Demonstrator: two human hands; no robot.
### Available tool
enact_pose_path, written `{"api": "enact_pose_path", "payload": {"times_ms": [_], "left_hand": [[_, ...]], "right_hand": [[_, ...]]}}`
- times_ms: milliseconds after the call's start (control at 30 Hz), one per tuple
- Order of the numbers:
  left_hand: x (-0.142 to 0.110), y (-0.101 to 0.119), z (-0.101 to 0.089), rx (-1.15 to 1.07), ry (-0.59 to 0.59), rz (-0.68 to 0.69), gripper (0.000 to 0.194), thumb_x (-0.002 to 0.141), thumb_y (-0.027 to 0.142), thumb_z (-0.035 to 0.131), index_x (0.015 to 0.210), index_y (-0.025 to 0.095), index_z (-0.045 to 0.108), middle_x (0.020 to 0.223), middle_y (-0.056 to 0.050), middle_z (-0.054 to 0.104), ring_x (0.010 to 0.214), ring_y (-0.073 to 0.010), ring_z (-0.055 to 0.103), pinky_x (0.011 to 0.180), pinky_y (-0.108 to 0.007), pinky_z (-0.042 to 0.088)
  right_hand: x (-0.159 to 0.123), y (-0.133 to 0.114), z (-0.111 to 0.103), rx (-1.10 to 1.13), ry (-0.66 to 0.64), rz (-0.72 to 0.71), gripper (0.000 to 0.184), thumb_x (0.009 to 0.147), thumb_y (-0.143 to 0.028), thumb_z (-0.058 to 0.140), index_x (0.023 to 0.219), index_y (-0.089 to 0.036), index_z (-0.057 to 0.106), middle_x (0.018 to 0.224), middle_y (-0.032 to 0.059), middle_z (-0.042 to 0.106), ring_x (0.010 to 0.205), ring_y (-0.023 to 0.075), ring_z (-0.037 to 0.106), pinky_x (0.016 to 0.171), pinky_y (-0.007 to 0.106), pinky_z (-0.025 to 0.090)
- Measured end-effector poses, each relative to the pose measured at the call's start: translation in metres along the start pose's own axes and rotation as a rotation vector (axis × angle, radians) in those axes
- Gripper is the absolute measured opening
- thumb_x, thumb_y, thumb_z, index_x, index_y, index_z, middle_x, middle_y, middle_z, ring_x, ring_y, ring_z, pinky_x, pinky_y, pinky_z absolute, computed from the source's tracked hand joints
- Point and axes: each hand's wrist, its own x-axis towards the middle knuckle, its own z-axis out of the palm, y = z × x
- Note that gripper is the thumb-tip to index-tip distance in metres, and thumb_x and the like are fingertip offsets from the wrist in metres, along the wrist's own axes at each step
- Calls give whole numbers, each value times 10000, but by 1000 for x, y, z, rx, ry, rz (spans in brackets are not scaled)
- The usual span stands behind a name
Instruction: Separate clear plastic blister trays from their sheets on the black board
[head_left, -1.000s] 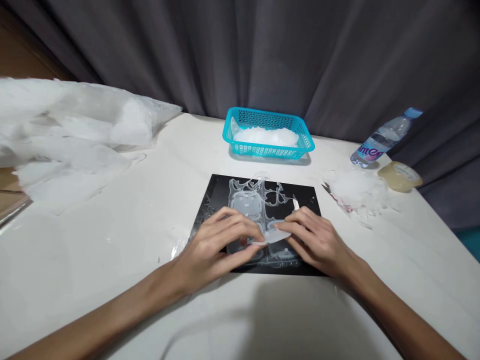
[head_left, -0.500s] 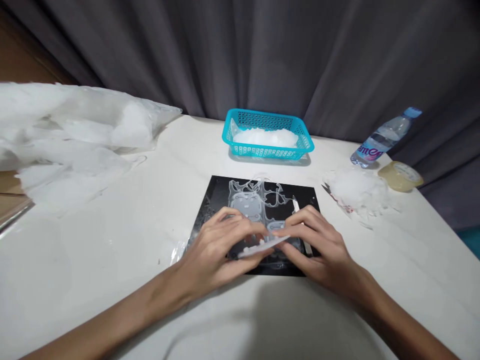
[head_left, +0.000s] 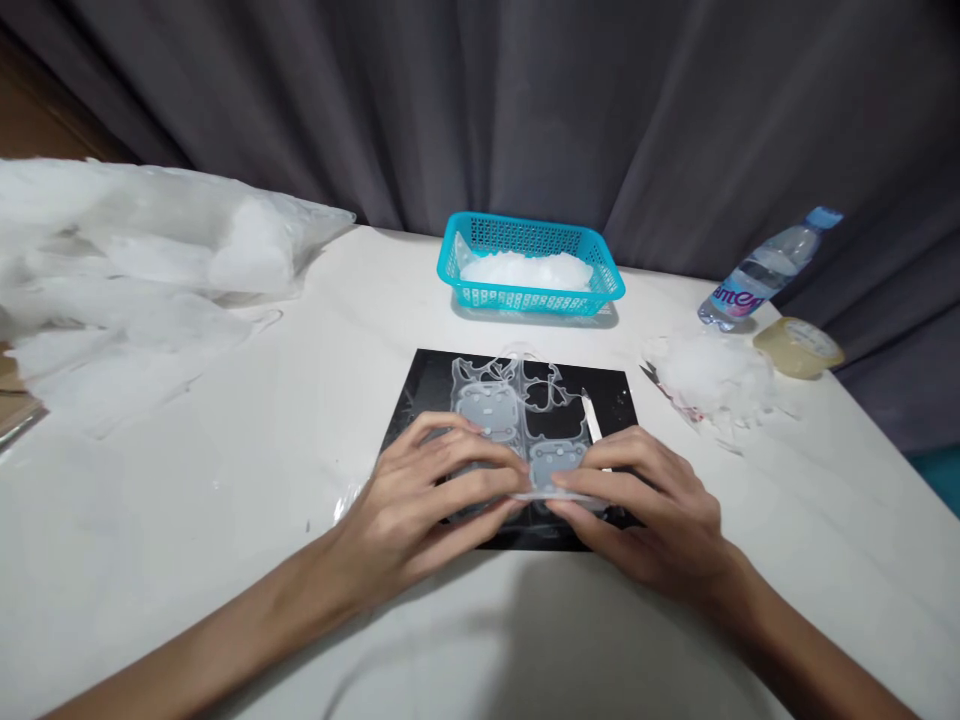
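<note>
Between both hands is a thin, translucent whitish molded piece (head_left: 546,496), seen nearly edge-on above a black board (head_left: 429,382). My left hand (head_left: 431,495) pinches its left end between thumb and fingers. The right end is pinched by my right hand (head_left: 652,500). Beneath and beyond them, a translucent molded sheet (head_left: 487,412) with rounded panels and cut-out, web-like strips lies on the board. A slim white knife (head_left: 592,416) with a dark pointed tip rests beside my right fingers, its lower end partly hidden.
A turquoise basket (head_left: 532,299) holding white pieces stands behind the board. At right are scissors (head_left: 667,390), a pile of clear scraps (head_left: 716,370), a roll of tape (head_left: 799,348) and a water bottle (head_left: 765,272). Clear plastic bags (head_left: 150,260) with white contents fill the left.
The molded piece has turned from a slant, with its face partly showing, to nearly level and edge-on. My right hand has shifted slightly right and down, uncovering more of the knife.
</note>
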Motion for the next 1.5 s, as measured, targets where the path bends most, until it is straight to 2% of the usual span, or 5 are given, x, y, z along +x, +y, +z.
{"api": "enact_pose_path", "payload": {"times_ms": [500, 700, 933, 1233, 1500], "left_hand": [[0, 3, 1, -15, 23, -24, 205, 935, 100, 691, 1087, 237, 675, 1004, 10, 808, 877, -146, 751, 955, -362, 498], [1, 3, 1, 21, 30, 5, 204, 957, 99, 664, 1109, 235, 674, 1015, -8, 808, 871, -152, 741, 944, -371, 497], [0, 4, 5, 30, 45, 3, 186, 929, 86, 676, 1058, 220, 684, 991, -10, 801, 844, -148, 732, 928, -369, 508], [0, 4, 5, 8, 63, 10, 165, 928, 95, 677, 1037, 218, 690, 1018, -19, 802, 840, -149, 728, 910, -370, 502], [1, 4, 5, 17, 79, 14, 177, 928, 105, 675, 1051, 233, 688, 1004, -4, 799, 824, -140, 722, 901, -363, 504]], "right_hand": [[-3, 5, -3, -85, -51, -10, 224, 973, -142, 697, 1184, -209, 668, 940, 38, 725, 839, 155, 660, 767, 308, 568], [1, 8, -3, -158, -87, -46, 151, 1006, -96, 627, 1127, -141, 706, 932, 67, 727, 843, 154, 637, 787, 287, 546], [-1, 10, -1, -109, -173, -28, 153, 1012, -109, 620, 1136, -136, 706, 884, 65, 701, 801, 165, 611, 733, 293, 525], [-2, 14, -3, -98, -177, -48, 293, 970, 5, 586, 1193, -158, 684, 857, 55, 671, 811, 180, 571, 711, 315, 503], [2, 13, -3, -70, -173, -56, 279, 973, 3, 572, 1182, -141, 689, 814, 39, 599, 762, 170, 536, 682, 299, 484]]}}
